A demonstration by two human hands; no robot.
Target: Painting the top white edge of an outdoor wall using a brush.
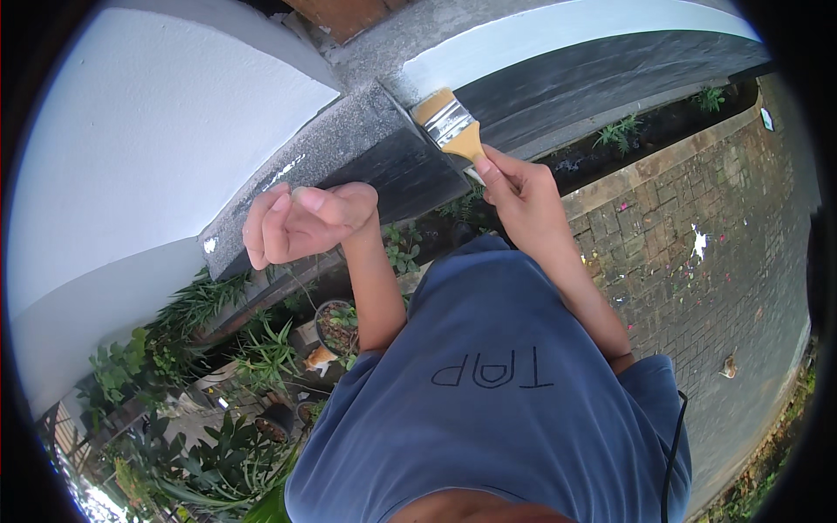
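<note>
My right hand (530, 205) grips a flat paintbrush (466, 139) by its pale wooden handle. Above its silver metal band, the tan bristles meet the corner where a rough grey ledge (370, 118) joins a white-painted strip (540, 44). To the left, my left hand (305, 225) is loosely closed in front of the ledge, fingers curled toward the thumb; nothing shows in it. White paint marks dot the ledge near that hand. Dark grey faces lie below both the ledge and the white strip.
A large white wall (148, 113) fills the left. Below grow leafy plants (235, 453), with a potted plant (336, 322) and an orange-and-white cat (320, 359). At right, brick paving (671, 261) carries a white splatter (699, 242) and scattered bits. A planted trough (610, 144) runs along the wall's foot.
</note>
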